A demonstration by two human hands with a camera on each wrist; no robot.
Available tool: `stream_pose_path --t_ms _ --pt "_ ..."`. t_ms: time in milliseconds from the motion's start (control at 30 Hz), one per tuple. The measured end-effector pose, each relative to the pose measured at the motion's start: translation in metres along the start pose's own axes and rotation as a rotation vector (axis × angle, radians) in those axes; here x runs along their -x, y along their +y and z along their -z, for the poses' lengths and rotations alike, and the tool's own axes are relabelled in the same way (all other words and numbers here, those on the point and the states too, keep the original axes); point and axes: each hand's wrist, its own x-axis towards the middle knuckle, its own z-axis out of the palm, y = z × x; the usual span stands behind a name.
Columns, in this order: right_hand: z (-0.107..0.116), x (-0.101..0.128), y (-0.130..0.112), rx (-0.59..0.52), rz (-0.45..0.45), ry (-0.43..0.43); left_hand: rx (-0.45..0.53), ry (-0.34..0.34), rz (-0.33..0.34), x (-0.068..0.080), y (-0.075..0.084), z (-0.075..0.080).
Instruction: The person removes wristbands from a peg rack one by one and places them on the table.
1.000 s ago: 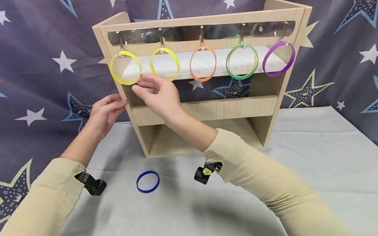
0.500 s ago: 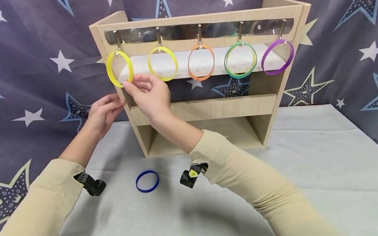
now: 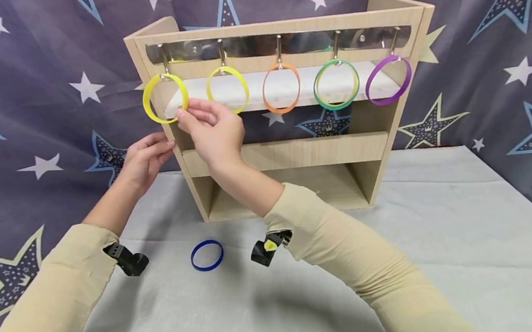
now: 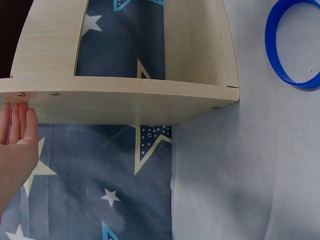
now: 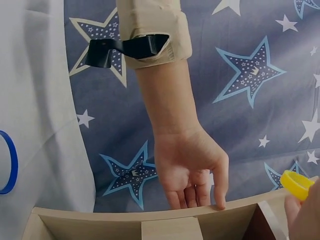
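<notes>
A grey-clothed table (image 3: 450, 255) stands before a star-printed curtain (image 3: 18, 78). The right hand (image 3: 213, 131) pinches the leftmost yellow plastic ring (image 3: 165, 98), hanging on the light wooden rack (image 3: 294, 155). The left hand (image 3: 146, 159) rests flat-fingered against the rack's side.

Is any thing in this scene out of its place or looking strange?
One blue plastic ring lies flat on the grey cloth-covered table, while five other rings hang from the hooks of the wooden shelf rack. The leftmost yellow plastic ring hangs turned askew, pinched by the right hand.
</notes>
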Motion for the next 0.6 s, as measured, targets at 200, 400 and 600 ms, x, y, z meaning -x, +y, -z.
stream_pose_path --t_ms 200,400,600 --pt "-0.002 0.001 -0.006 -0.139 0.024 0.022 -0.011 0.01 0.005 0.001 0.001 -0.001" --pt "-0.001 0.006 -0.011 -0.167 0.012 -0.033 -0.037 0.021 0.008 0.002 0.002 -0.001" --pt "0.009 0.012 -0.012 -0.108 -0.032 -0.113 -0.016 0.014 0.007 0.001 0.001 -0.001"
